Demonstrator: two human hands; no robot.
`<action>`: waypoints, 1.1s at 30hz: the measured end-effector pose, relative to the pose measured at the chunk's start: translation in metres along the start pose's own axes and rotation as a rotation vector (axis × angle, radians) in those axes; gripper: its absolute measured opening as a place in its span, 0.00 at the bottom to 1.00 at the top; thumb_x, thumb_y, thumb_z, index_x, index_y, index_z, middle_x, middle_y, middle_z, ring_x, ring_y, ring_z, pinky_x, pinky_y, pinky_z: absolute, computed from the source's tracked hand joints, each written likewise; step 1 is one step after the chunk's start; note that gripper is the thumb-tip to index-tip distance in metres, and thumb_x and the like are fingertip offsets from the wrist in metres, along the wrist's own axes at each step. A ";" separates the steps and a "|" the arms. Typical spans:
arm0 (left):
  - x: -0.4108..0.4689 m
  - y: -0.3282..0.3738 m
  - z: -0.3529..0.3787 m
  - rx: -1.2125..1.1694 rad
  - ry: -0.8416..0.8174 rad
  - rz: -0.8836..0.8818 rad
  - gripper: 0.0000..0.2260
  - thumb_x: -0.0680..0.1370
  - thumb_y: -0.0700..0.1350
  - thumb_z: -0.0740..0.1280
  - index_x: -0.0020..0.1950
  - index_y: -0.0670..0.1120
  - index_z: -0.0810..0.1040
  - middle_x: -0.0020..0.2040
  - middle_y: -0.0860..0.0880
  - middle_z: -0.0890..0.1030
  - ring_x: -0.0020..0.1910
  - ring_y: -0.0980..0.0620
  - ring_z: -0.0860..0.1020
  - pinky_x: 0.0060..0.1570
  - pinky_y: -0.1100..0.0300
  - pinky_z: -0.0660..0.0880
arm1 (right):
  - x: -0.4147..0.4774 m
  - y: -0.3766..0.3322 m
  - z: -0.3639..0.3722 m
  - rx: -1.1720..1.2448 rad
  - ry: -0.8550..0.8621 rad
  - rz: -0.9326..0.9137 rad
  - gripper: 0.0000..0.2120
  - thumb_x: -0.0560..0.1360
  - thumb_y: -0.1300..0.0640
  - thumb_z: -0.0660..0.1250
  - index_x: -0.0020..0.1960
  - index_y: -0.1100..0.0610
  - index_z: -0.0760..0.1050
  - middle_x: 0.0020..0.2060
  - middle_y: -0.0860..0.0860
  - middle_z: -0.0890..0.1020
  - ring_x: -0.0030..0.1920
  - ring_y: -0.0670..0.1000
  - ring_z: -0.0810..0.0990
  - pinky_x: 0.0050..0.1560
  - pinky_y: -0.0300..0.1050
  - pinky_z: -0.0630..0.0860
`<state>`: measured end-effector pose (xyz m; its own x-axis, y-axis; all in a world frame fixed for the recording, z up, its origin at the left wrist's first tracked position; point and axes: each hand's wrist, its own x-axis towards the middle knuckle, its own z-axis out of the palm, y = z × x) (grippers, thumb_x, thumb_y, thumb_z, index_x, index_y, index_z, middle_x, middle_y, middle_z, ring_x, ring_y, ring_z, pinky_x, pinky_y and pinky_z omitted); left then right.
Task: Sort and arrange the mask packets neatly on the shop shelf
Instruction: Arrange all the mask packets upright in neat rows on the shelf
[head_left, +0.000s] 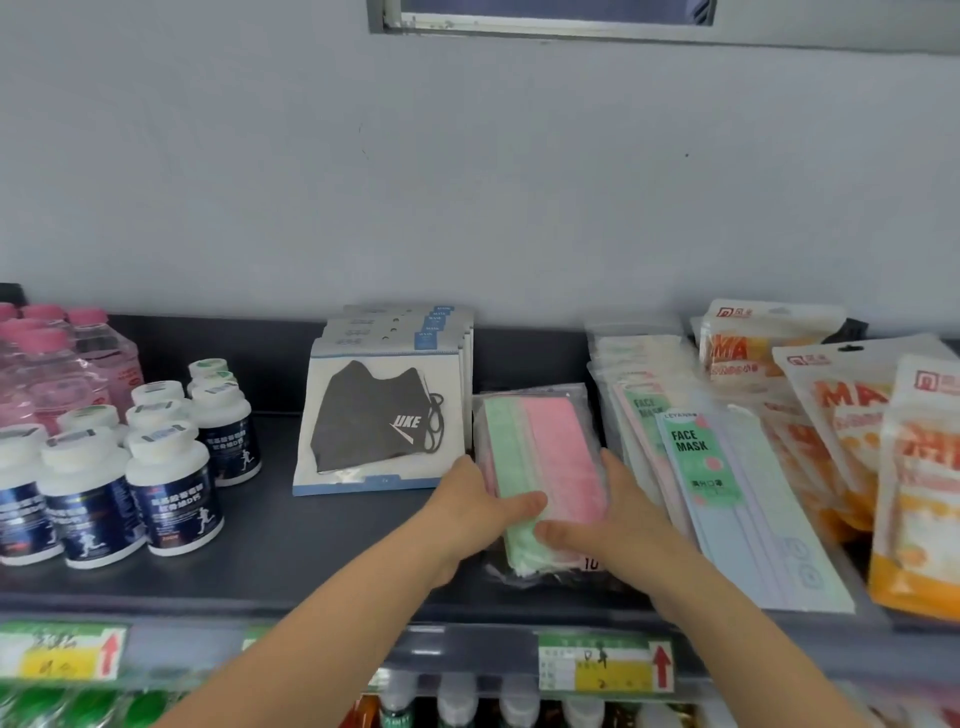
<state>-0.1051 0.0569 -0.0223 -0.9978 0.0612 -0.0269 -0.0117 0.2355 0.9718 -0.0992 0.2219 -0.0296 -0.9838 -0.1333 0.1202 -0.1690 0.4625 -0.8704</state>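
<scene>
Head view. Gripping one clear pastel mask packet (545, 441) (green and pink masks inside) from both sides: left hand (480, 505) curled on its 9 o'clock edge with thumb laid over the top, right hand (613, 514) curled on its 3 o'clock edge, thumb likewise on top. No sight of the fingers below it. Packet location: low on the dark shelf (311, 530), about 5 o'clock from frame centre, near end close to the front lip, wedged between the stack of black mask packets (382, 415) at its 10 o'clock and the fanned FACE MASK packets (696, 457) at its 3 o'clock. Something dark under the near end, maybe another packet; cannot tell. Further out at 3 o'clock, orange mask packets (841, 415) in loose overlap. At 9 o'clock, white-capped supplement bottles (171, 483), well apart. Probably squaring this packet into its own column. Risks, as a judgement: slick film under the thumbs, so a slip toward 6 o'clock and off the lip; right knuckles just beside the fan, so a nudge there skews that row further; dragging whatever lies underneath out of line.
</scene>
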 end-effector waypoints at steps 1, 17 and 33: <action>0.003 0.000 0.002 -0.029 0.014 -0.037 0.14 0.71 0.44 0.75 0.54 0.46 0.75 0.50 0.50 0.82 0.49 0.54 0.81 0.48 0.61 0.79 | 0.001 0.000 0.000 0.057 0.031 0.043 0.36 0.63 0.53 0.78 0.62 0.37 0.60 0.57 0.35 0.71 0.54 0.37 0.73 0.48 0.26 0.72; 0.007 0.003 0.002 -0.112 -0.030 -0.145 0.13 0.76 0.44 0.69 0.60 0.43 0.74 0.56 0.47 0.81 0.53 0.51 0.80 0.46 0.62 0.76 | 0.006 0.003 -0.010 0.411 0.015 0.267 0.20 0.71 0.56 0.71 0.60 0.59 0.71 0.51 0.53 0.82 0.49 0.52 0.82 0.44 0.44 0.78; 0.015 -0.007 0.009 0.284 0.142 -0.117 0.22 0.76 0.59 0.63 0.64 0.48 0.68 0.62 0.47 0.72 0.65 0.45 0.68 0.63 0.51 0.70 | 0.025 -0.003 -0.017 0.445 0.012 0.316 0.23 0.74 0.63 0.67 0.67 0.60 0.64 0.56 0.55 0.78 0.53 0.56 0.79 0.51 0.53 0.78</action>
<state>-0.1192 0.0646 -0.0311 -0.9902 -0.1131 -0.0822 -0.1278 0.4947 0.8596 -0.1241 0.2321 -0.0161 -0.9835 -0.0367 -0.1772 0.1747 0.0630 -0.9826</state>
